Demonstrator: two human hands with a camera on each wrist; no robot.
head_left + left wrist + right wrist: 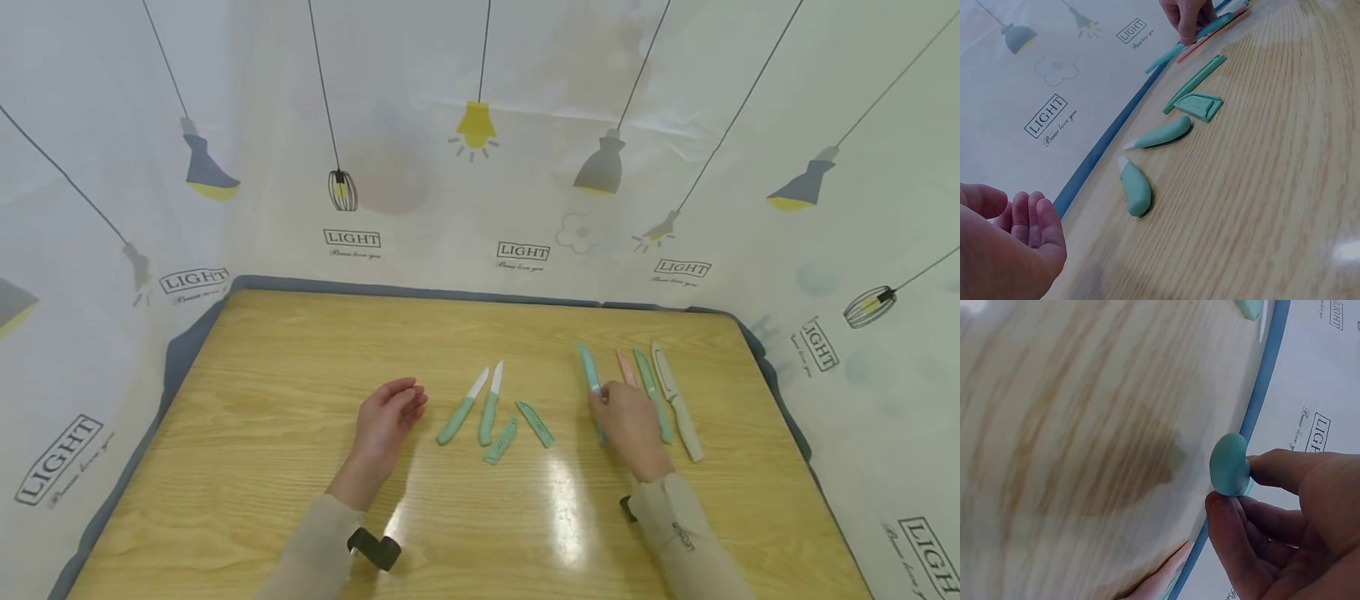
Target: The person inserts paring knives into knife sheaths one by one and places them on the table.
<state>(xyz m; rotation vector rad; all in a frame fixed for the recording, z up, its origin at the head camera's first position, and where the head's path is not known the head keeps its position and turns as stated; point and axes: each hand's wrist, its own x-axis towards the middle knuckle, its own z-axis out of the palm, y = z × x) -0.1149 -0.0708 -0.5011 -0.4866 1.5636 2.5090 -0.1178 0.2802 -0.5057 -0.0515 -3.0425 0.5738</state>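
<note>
My right hand (628, 421) pinches the handle of a blue knife (589, 367) between thumb and fingers. In the right wrist view, the butt of that blue knife (1229, 465) points at the camera, apart from the wood. My left hand (384, 421), fingers loosely bent, holds nothing. Beside it lie two green-handled paring knives (455, 419) (488, 414) with bare white blades. Two green blade sheaths (535, 424) (501, 442) lie to their right. Partly behind my right hand are a pink knife (627, 367) and a green knife (654, 400).
A cream knife (677, 404) lies rightmost in the row on the wooden table (262, 433). Lamp-printed white cloth (435, 192) surrounds the table on its back and sides, with a dark blue-grey border along the edge.
</note>
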